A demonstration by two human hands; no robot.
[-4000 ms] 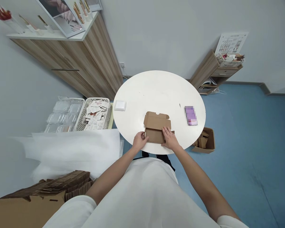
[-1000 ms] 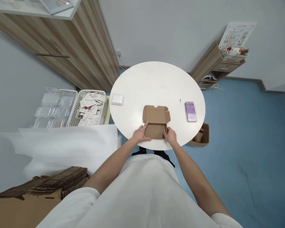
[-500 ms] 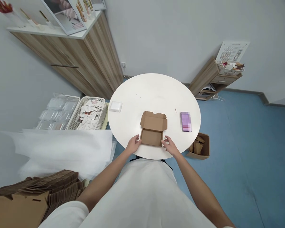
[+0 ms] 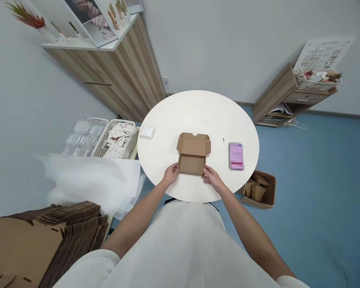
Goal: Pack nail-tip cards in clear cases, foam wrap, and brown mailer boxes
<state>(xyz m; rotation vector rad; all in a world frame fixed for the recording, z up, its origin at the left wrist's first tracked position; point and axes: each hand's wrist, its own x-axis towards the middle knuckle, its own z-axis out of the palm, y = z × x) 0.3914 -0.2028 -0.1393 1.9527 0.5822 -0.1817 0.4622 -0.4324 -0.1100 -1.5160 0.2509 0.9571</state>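
Away from the near edge of the table the cardboard box has shifted since half a second ago, and our hands have gone forward with it. It now sits near the middle of the table's front half, tray side toward us, its lid opened back with the flaps spread. Our left hand is half curled, fingertips against the box's left wall. Our right hand has thumb and forefinger at the right front corner, the other fingers loosely parted; we cannot tell whether either hand truly grips. To the right we see a purple item, blurred into blocks, well apart from the box, and a small dark mark between them. A white packet lies by the table's left edge. Left of the table we have a basket of cards, white sheets and stacked flat cardboard.
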